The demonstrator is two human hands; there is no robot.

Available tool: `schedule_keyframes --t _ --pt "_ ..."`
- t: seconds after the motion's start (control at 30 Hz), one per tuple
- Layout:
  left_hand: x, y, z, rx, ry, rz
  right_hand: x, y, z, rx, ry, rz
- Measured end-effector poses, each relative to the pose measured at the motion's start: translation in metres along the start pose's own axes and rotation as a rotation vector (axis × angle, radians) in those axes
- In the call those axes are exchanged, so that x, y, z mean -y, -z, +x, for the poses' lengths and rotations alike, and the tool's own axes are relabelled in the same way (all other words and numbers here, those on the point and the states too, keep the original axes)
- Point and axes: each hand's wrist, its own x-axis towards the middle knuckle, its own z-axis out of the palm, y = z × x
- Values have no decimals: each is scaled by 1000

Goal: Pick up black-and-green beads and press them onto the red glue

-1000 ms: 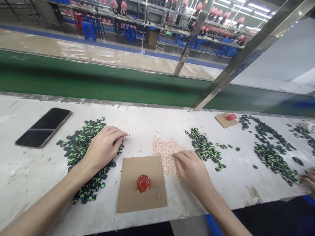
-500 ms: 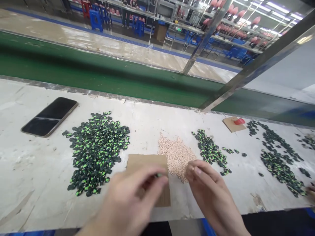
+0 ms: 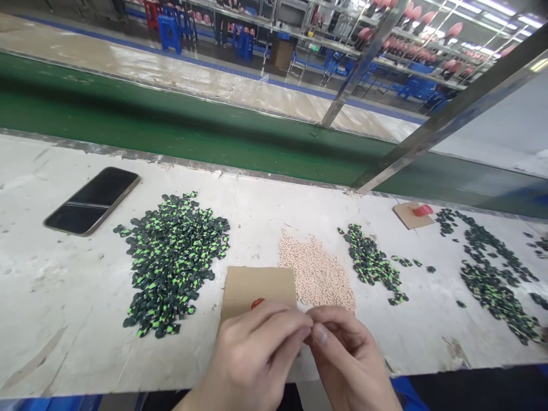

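Observation:
My left hand and my right hand meet fingertip to fingertip above the front of the table. Both are closed in a pinch. Half a second ago a bit of green showed between the left fingers and a tiny pale bead at the right fingertips; now the fingers hide both. Under and behind the left hand lies a square of brown cardboard, with a round red thing on it, partly covered. Pale pink beads are heaped just beyond my right hand. To the left spreads a large pile of small black-and-green pieces.
A smaller pile of black-and-green pieces lies right of the beads, and more such pieces farther right. A phone rests at the left. Another cardboard square bears a red cap. A green belt runs behind the table.
My hands, apart before, have come together at the fingertips. The left moved right, uncovering the red thing on the cardboard. The right moved slightly down and left, showing more beads.

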Motion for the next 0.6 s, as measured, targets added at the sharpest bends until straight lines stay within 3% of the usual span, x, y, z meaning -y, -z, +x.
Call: schedule_keyframes --t 0.1,0.23,0.43,0.5,0.6 --pt "1 0 -8 -66 111 -150 -6 10 3 154 26 -35" --pt "3 7 -15 -15 153 -162 -13 14 6 241 66 -112" --pt "5 14 -29 -23 24 -62 -9 10 -1 266 113 -295" --pt "4 18 -36 -43 77 -57 -9 12 -3 259 141 -399" --pt "3 30 -42 -51 266 -16 -14 15 -2 184 251 -670"
